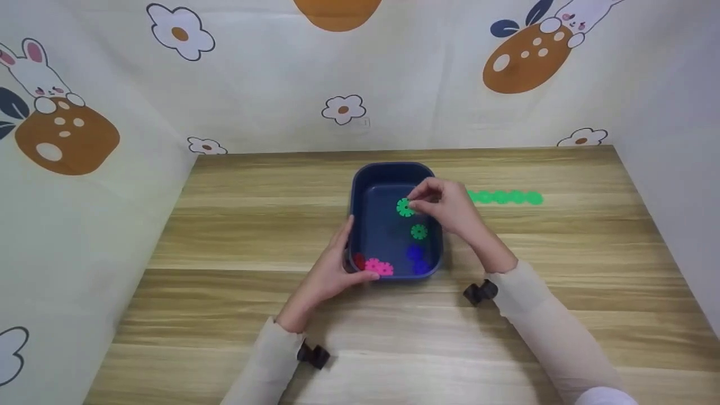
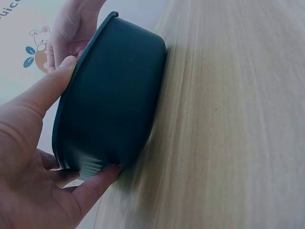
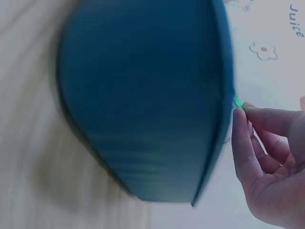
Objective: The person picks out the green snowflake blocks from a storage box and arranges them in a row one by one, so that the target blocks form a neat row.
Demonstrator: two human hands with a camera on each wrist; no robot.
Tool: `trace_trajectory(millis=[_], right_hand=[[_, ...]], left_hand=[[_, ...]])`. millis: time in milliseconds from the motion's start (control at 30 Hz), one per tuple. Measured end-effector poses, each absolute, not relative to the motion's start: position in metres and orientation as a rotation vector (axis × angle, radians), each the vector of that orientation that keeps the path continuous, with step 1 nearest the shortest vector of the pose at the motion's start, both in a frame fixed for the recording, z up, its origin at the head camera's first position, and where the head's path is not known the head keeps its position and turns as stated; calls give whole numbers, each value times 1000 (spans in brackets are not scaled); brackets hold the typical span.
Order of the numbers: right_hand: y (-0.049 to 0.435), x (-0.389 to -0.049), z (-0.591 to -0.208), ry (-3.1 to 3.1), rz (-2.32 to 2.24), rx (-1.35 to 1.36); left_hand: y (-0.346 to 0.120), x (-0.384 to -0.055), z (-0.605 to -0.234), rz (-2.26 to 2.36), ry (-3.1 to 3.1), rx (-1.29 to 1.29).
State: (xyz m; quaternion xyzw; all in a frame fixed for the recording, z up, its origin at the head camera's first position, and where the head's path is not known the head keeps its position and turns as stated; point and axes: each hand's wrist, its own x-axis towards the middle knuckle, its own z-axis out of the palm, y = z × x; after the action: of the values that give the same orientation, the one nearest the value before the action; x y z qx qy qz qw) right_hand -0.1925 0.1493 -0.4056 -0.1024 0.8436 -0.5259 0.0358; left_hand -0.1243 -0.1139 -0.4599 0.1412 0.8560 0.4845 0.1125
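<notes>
A dark blue plastic bin (image 1: 356, 194) stands on the table. My left hand (image 1: 332, 270) grips its near left corner, the thumb on the rim and the fingers along the outer wall; the left wrist view shows this hand (image 2: 43, 157) from the side. Over the bin my right hand (image 1: 447, 208) pinches a bright green snowflake disc (image 1: 404, 207) between thumb and fingertips. In the right wrist view the bin wall hides most of that disc (image 3: 237, 101). Inside the bin lie another green disc (image 1: 419, 232), blue discs (image 1: 415, 253), pink discs (image 1: 378, 266) and a red disc (image 1: 359, 260).
Right of the bin, a row of joined green discs (image 1: 509, 197) lies on the wood-grain table (image 1: 236, 236), its left end behind my right hand. A patterned cloth (image 1: 270, 73) hangs at the back and sides. Small black clips (image 1: 481, 292) sit at both wrists.
</notes>
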Motion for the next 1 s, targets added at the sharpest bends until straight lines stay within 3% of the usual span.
trace_trajectory(millis=[1000], right_hand=[[270, -207, -397, 2712, -1869, 46]], left_hand=[[-113, -125, -461, 1366, 2545, 371]])
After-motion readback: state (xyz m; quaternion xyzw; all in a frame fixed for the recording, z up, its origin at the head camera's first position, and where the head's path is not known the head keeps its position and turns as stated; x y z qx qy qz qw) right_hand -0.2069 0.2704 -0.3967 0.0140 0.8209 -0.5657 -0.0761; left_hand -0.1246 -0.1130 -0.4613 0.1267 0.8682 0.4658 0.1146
